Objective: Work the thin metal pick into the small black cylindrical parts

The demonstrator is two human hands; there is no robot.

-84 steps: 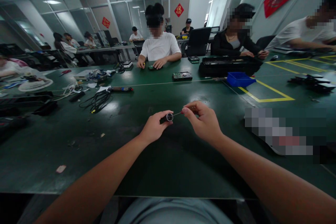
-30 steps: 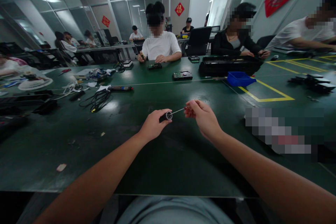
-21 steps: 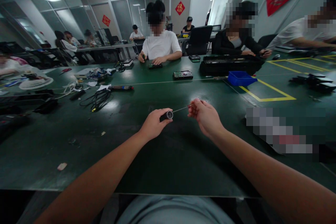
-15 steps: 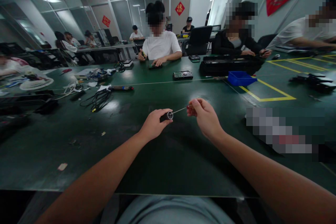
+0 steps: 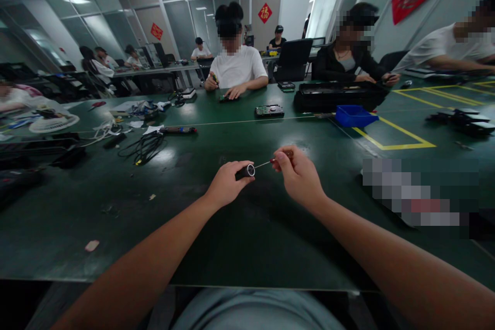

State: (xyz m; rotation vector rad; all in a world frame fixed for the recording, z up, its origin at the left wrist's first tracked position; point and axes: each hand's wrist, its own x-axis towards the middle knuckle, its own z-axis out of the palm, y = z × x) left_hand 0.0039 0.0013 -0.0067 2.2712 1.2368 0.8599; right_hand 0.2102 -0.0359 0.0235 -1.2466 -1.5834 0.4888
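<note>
Your left hand [image 5: 226,184] is closed around a small black cylinder [image 5: 245,171] above the green worktop [image 5: 240,237]. At its 3 o'clock, your right hand [image 5: 298,178] pinches a thin screwdriver [image 5: 270,161], tip at the cylinder's open end. Tilt it and the tip may slip out.

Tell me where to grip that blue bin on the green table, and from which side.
Take the blue bin by its near long rim, coming from above on the wearer's side. It sits open side up on the green table, near a yellow line; a black case crowds its far side, so the near wall is probably easier to reach.
</note>
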